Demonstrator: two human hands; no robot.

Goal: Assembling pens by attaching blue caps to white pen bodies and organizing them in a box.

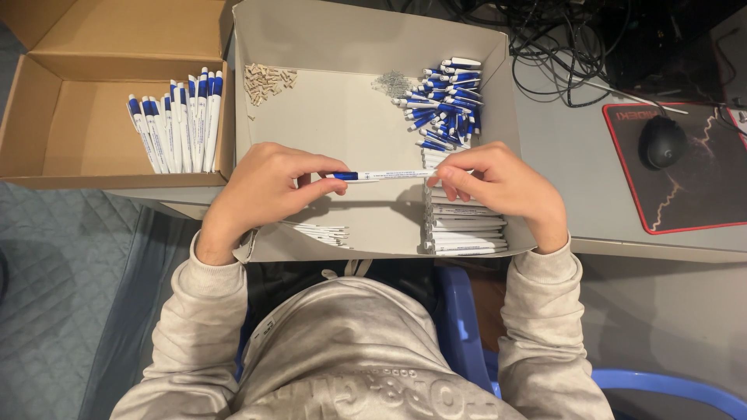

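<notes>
- Two hands at centre: left hand (pixel 261 190) pinches the blue end of a white-and-blue pen (pixel 383 176); right hand (pixel 502 187) pinches its white end. Pen lies level, held above the floor of the grey-white cardboard tray (pixel 327 117).
- Tray contents, read from the pen: heap of blue pen tips (pixel 447 97) at 1 o'clock; small grey pile of springs (pixel 393 82) at 12 o'clock; small tan parts (pixel 268 80) at 11 o'clock; stack of white barrels (pixel 467 225) at 4 o'clock, partly under the right hand; a few thin white pieces (pixel 323 231) at 7 o'clock.
- Brown cardboard box (pixel 78 109) at 9 to 10 o'clock, just beside the tray, holding a row of assembled pens (pixel 179 120) leaning against its right wall.
- Surface: grey desk (pixel 568 163) bearing tray and box.
- Black mouse (pixel 661 142) on a black mouse pad with red edging (pixel 685 194), at 3 o'clock, well apart from the tray.
- Tangle of black cables (pixel 560 54) at 2 o'clock, at the desk's far edge.
- Room: grey quilted floor covering (pixel 62 288) at 8 o'clock; blue chair (pixel 467 334) at 5 o'clock beneath the person's grey sweatshirt (pixel 350 350).
</notes>
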